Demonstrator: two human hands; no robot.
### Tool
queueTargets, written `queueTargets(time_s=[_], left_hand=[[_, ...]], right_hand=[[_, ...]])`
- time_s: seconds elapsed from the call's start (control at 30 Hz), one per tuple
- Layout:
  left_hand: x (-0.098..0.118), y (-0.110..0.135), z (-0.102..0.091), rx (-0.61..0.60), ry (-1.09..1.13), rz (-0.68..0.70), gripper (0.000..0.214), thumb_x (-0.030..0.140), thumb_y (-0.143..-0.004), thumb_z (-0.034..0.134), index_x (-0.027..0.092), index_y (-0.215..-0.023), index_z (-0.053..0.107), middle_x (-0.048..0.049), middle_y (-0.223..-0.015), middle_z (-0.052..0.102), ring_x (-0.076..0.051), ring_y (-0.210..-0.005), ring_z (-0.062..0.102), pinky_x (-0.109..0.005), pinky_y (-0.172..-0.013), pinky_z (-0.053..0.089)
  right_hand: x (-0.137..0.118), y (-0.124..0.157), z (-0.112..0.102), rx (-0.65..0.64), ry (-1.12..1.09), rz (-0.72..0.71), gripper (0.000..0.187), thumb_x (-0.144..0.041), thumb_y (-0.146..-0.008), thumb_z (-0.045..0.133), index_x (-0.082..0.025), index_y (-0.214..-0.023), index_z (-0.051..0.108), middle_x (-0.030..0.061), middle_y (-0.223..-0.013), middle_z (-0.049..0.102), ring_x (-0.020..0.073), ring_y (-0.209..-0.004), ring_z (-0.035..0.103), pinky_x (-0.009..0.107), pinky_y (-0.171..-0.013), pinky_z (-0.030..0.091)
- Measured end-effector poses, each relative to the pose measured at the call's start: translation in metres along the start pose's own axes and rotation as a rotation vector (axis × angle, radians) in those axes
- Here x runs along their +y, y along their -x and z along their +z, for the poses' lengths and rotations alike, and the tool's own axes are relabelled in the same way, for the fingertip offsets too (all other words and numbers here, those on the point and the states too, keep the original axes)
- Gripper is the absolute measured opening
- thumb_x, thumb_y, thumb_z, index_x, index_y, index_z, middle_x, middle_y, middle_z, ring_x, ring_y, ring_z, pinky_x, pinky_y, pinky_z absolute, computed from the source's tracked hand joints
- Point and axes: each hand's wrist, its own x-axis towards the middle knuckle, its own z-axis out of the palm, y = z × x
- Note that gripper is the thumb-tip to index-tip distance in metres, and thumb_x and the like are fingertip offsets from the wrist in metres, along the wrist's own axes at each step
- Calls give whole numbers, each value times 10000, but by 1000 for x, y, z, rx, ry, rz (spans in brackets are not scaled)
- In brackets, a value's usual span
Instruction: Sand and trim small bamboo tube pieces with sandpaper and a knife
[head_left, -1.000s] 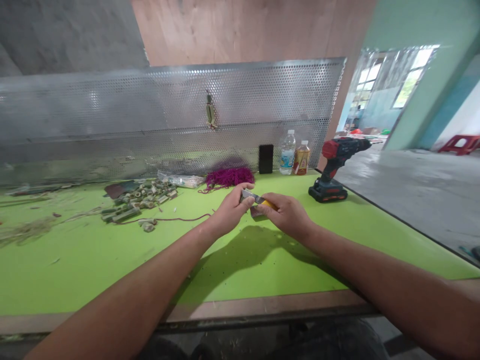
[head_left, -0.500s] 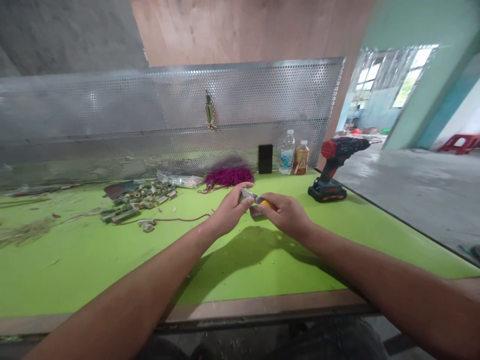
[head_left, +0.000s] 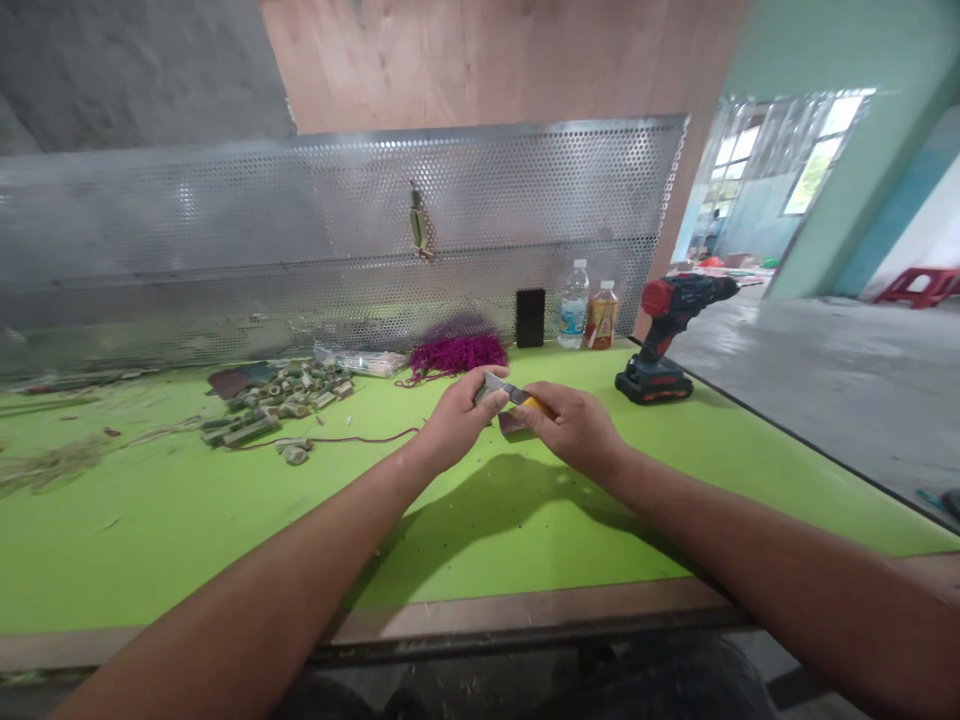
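right hand (head_left: pixel 574 430) gripping yellow utility knife (head_left: pixel 535 404); blade (head_left: pixel 504 388) touching curled left hand (head_left: pixel 454 420), its hold unclear

**Head-worn camera, angled forward and down over a bright green work table (head_left: pixel 150 560)**

Worn on the person's head at the table's near edge, it faces a perforated silver metal sheet (head_left: pixel 225 240) along the far side. The tilt brings the left hand (head_left: pixel 457 420) and right hand (head_left: pixel 574 430) to mid-frame, fairly near the lens, with the bare forearms (head_left: pixel 225 600) reaching in from the bottom corners. A grey concrete floor (head_left: pixel 825 400) stretches away at the right, farther off.
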Motion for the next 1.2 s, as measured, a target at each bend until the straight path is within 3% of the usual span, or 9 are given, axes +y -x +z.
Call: queueTargets(time_s=[0.2, 0.3, 0.4, 0.57, 0.73, 0.87, 0.97, 1.07, 1.2], left_hand=[[-12, -4, -2, -91, 432, -68, 418, 369, -953, 428, 240, -1333, 546, -75, -1077, 594, -174, -900, 547, -328, -843, 447], [-18, -8, -3, -106, 548, -35, 392, 336, -917, 544, 224, -1291, 582, -78, -1134, 637, -182, -1011, 568, -347, -922, 429], [-23, -11, -5, -41, 600, -33, 383, 263, -846, 665, 206, -1222, 614, -72, -1148, 667, -169, -1021, 592, -350, -946, 432], [-29, -15, -7, 37, 740, -80, 466, 151, -830, 670, 232, -1276, 563, -58, -1161, 667, -126, -958, 633, -313, -906, 493], [-30, -14, -3, -31, 835, -108, 213, 90, -836, 646, 168, -1022, 578, -49, -1036, 684, -137, -925, 684, -334, -929, 526], [-25, -12, 1, -57, 845, -133, 189, 111, -857, 638, 178, -1002, 536, -45, -1043, 679, -146, -943, 689, -330, -905, 538], [-24, -10, 2, -171, 734, -133, 201, 219, -893, 624, 163, -1079, 570, -79, -1056, 680, -137, -876, 679, -330, -870, 540], [-24, -8, 2, -289, 542, -101, 241, 353, -927, 572, 132, -1018, 603, -92, -959, 690, -139, -780, 661, -346, -814, 535], [-20, -5, 3, -296, 459, -84, 252, 378, -950, 516, 145, -1032, 566, -89, -958, 683, -167, -832, 662, -381, -829, 518]], right_hand=[[9, -5, 4, 70, -144, 149, 321, -487, -922, 514, -188, -875, 622, 0, -674, 576, 143, -620, 490, 251, -557, 317], [14, -10, 3, 146, -210, 194, 333, -492, -911, 522, -183, -830, 616, -4, -664, 551, 145, -634, 478, 255, -569, 330], [16, -12, 2, 179, -244, 215, 334, -490, -899, 535, -180, -807, 617, -2, -667, 544, 147, -638, 469, 260, -575, 337], [15, -11, 4, 174, -253, 202, 323, -482, -894, 546, -179, -800, 610, -3, -673, 537, 147, -641, 467, 266, -577, 334], [13, -10, 4, 147, -317, 180, 324, -483, -900, 544, -176, -823, 613, -14, -681, 507, 137, -639, 450, 264, -582, 335], [9, -8, 4, 47, -346, 131, 306, -467, -894, 551, -176, -818, 611, -13, -690, 518, 135, -642, 456, 261, -572, 332], [5, -6, 6, -22, -374, 84, 286, -450, -889, 557, -177, -844, 628, -6, -714, 550, 137, -659, 484, 260, -583, 349], [4, -5, 6, -34, -399, 57, 260, -423, -898, 550, -179, -860, 631, -1, -749, 573, 138, -691, 504, 258, -609, 373], [7, -6, 6, 5, -349, 67, 282, -437, -905, 553, -176, -818, 613, -10, -714, 542, 127, -667, 469, 249, -593, 348]])
